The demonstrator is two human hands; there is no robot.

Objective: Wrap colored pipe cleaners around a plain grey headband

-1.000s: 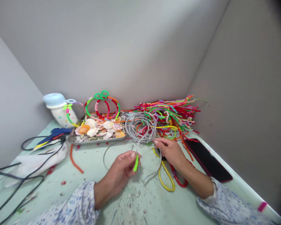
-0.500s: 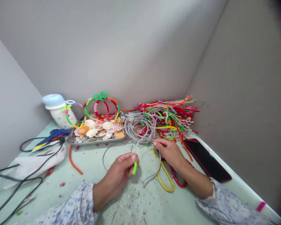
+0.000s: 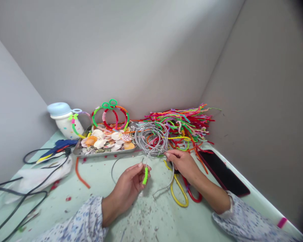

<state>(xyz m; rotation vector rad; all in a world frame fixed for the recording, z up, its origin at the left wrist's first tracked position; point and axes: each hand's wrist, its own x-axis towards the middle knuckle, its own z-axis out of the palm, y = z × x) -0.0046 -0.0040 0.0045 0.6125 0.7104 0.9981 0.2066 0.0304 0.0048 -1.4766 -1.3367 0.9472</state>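
A coil of grey wire (image 3: 151, 139) stands in front of me. At its lower end, a bright green fuzzy pipe cleaner (image 3: 145, 176) is wrapped round the wire. My left hand (image 3: 127, 185) has this wrapped end against its curled fingers, with the thumb raised at its left side. To the right, my right hand (image 3: 183, 163) pinches the grey wire at the coil's lower right edge. A loose length of wire curves down below the right fingertips.
A metal tray (image 3: 103, 154) of seashells sits behind my left hand, with fuzzy rings above it. Bundled pipe cleaners (image 3: 181, 126) lie at the back right. Nearby are yellow-looped (image 3: 179, 195) and red-looped handles (image 3: 193, 195), a phone (image 3: 223, 173), a bottle (image 3: 65, 122) and black cables (image 3: 27, 193).
My left thumb has lifted off the green-wrapped end, so more of the green shows. My right hand stays in about the same place on the wire.
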